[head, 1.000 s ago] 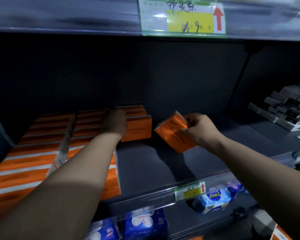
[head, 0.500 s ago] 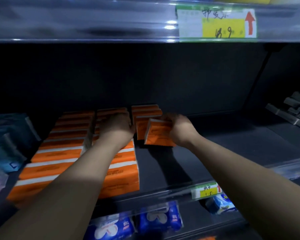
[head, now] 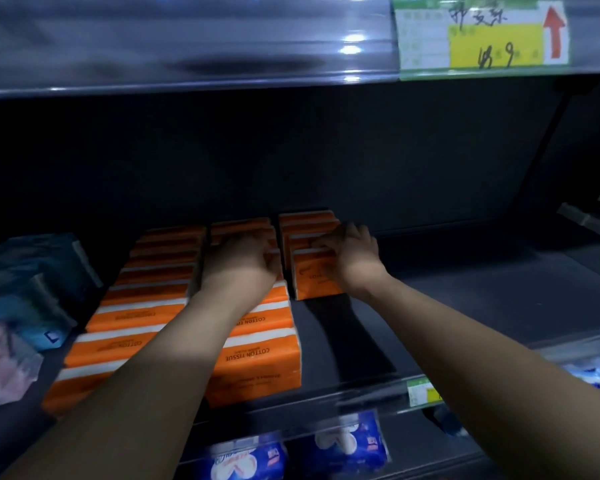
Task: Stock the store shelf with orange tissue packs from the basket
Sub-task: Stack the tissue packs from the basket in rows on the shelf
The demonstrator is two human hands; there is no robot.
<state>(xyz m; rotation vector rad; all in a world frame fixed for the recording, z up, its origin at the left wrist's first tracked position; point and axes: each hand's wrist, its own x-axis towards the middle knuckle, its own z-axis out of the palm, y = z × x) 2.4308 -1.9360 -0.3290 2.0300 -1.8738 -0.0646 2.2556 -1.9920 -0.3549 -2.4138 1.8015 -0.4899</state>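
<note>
Three rows of orange tissue packs stand on the dark shelf: a left row, a middle row and a short right row at the back. My right hand grips the top of the front orange tissue pack of the short row, which stands upright against the packs behind it. On top of the middle row, well back, rests my left hand, its fingertips touching the packs. The basket is out of view.
Blue wrapped packs and a pink pack crowd the shelf's left end. Dark boxes sit far right. The upper shelf edge carries a price label. Blue-and-white packs lie on the shelf below.
My right hand carried the orange pack leftward and back, then stood it upright at the front of the short right row. My left hand stayed on the middle row.
</note>
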